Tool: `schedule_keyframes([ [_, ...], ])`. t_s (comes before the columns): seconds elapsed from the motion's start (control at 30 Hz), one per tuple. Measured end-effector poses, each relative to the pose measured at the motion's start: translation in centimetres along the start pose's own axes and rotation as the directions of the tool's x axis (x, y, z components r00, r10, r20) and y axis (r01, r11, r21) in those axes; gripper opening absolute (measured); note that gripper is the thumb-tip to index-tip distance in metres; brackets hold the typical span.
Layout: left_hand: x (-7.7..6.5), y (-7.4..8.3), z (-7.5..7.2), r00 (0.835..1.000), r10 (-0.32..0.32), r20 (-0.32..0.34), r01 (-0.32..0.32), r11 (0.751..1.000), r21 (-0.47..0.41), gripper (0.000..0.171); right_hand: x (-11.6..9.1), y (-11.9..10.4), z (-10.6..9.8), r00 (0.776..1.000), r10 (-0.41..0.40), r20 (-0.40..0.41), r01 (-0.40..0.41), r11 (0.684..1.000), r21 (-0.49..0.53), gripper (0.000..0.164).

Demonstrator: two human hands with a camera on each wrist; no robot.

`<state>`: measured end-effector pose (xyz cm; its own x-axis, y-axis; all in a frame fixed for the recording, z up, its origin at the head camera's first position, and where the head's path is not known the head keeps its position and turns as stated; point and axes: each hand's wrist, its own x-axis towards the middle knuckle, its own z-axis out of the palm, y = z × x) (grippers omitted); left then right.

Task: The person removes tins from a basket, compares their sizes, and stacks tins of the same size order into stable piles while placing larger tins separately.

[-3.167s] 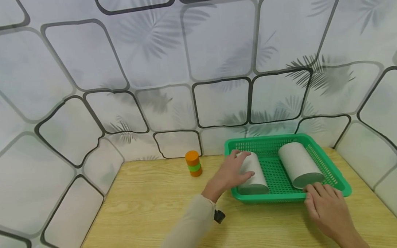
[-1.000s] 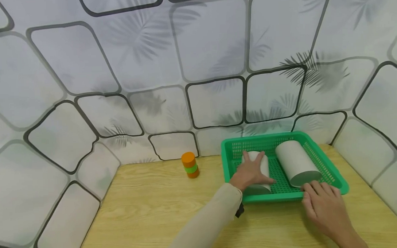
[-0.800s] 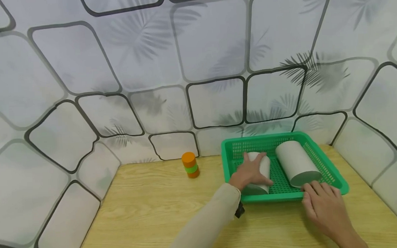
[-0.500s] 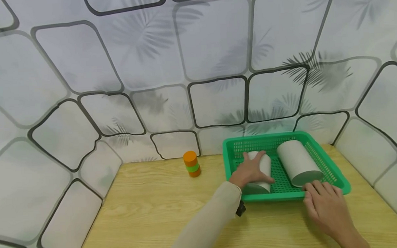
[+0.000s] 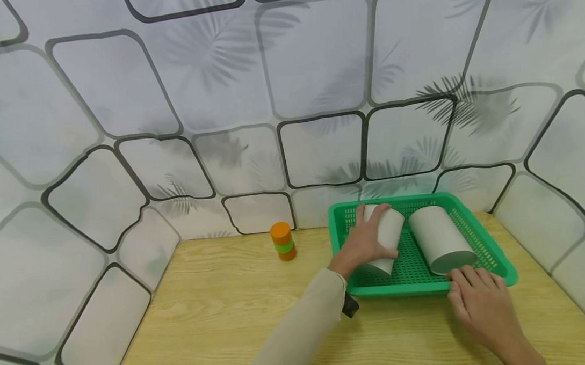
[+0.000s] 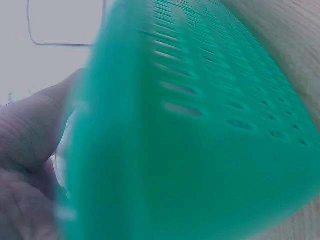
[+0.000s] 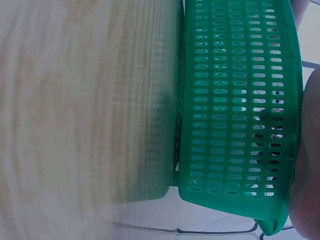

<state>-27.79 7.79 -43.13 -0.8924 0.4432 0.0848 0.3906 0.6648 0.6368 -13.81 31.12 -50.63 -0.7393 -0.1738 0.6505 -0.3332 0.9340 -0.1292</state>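
The left hand [image 5: 364,243] is clamping a white cylinder [image 5: 392,228], fingers spreading over its far part and thumb pressing the nearer right side. That cylinder is tilting within the green basket [image 5: 402,290]; whether it is touching the floor, I cannot tell. Right of this grip, a second white cylinder [image 5: 439,236] is lying apart. Nearer the person, the right hand [image 5: 483,307] is holding the basket's near rim, fingers curling over. Left of the gripping hand, an orange container [image 5: 281,234] is standing outside. The wrist views are revealing the slotted outer walls; the left one is showing only a white sliver beside the hand.
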Motion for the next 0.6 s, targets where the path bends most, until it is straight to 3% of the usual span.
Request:
schedule_keyframes([
  [0.13,-0.3,0.2,-0.7,0.997,0.048,-0.065,-0.053,0.995,-0.081,0.102,-0.1,0.0,-0.1,1.0,0.004,0.014,-0.004,1.0,-0.004,0.015],
  [0.37,-1.0,0.8,-1.9,0.986,0.125,-0.113,-0.146,0.969,-0.202,0.101,-0.1,0.1,-0.2,1.0,0.011,0.023,-0.011,1.0,-0.002,0.014],
  [0.6,-2.4,1.2,-3.0,0.973,0.13,-0.191,-0.179,0.949,-0.261,0.102,0.0,0.2,-0.1,1.0,0.001,0.023,-0.001,1.0,-0.005,0.014],
])
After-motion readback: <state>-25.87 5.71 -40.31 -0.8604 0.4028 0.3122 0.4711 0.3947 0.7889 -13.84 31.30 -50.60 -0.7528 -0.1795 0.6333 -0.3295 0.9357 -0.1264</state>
